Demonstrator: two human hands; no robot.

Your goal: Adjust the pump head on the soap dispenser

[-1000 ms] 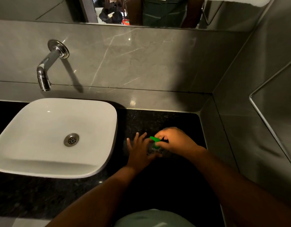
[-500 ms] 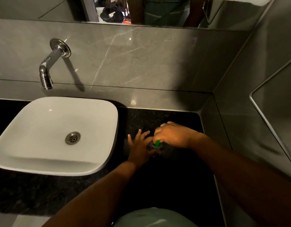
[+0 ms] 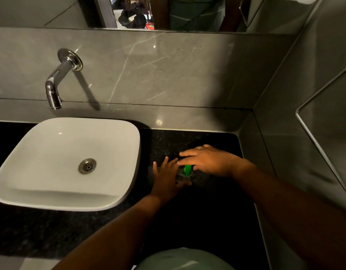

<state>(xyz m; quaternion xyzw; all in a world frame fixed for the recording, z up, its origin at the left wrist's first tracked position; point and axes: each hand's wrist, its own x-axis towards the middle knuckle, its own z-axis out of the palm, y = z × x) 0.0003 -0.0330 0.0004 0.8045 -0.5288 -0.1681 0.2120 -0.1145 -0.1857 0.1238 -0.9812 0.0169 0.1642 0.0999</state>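
Pump head [image 3: 187, 169] sits between both hands — right hand [image 3: 209, 161] above.

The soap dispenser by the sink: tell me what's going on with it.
A person is working on the soap dispenser, which stands on the dark counter right of the white sink. The left hand steadies the bottle from the side. The right hand lies flat over the green pump head, fingers spread.

- A bathroom: a white vessel basin [image 3: 67, 162] sits on a black speckled tabletop [image 3: 51, 230].
- A chrome wall spout [image 3: 57, 88] projects from grey marble-look tiles [image 3: 158, 71].
- A mirror [image 3: 168, 12] runs above.
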